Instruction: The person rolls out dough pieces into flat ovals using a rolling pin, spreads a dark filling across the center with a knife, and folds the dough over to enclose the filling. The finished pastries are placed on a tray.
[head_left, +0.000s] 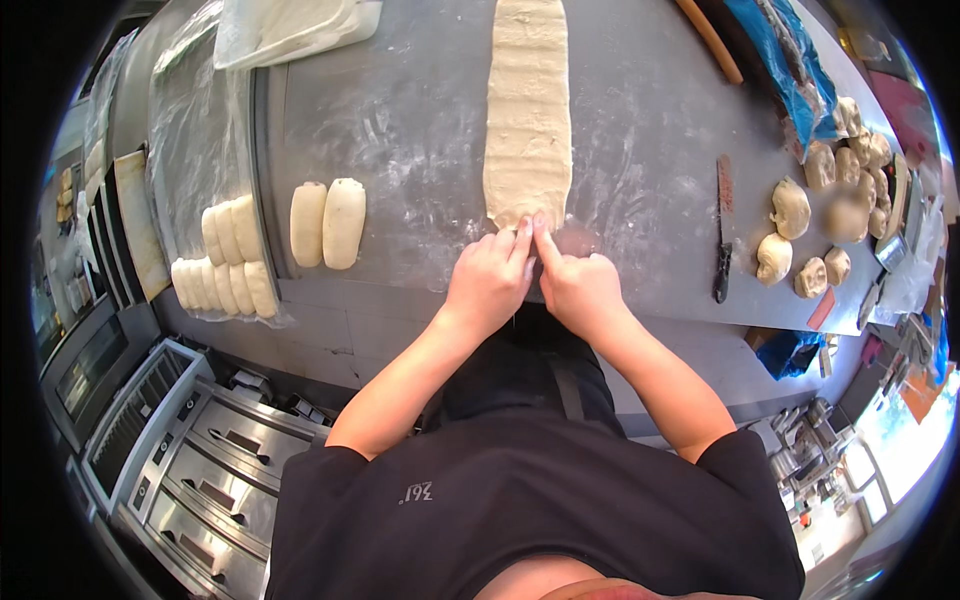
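Note:
A long flat strip of dough (529, 112) runs away from me across the floured metal worktop (420, 150). At its near end, my left hand (491, 274) and my right hand (577, 281) meet, index fingertips side by side on the dough's edge. The other fingers are partly curled, and whether they pinch the dough cannot be told. Two rolled dough logs (344, 223) lie side by side to the left. On the right are a knife with a black handle (722, 271) and several dough lumps (790, 208), some under clear plastic.
At the left, a tray with shaped dough rolls (244, 289) is partly covered by plastic film (199, 135). A white plastic tub (292, 34) stands at the far left. A wooden rolling pin (709, 37) and a blue plastic bag (787, 67) lie at the far right.

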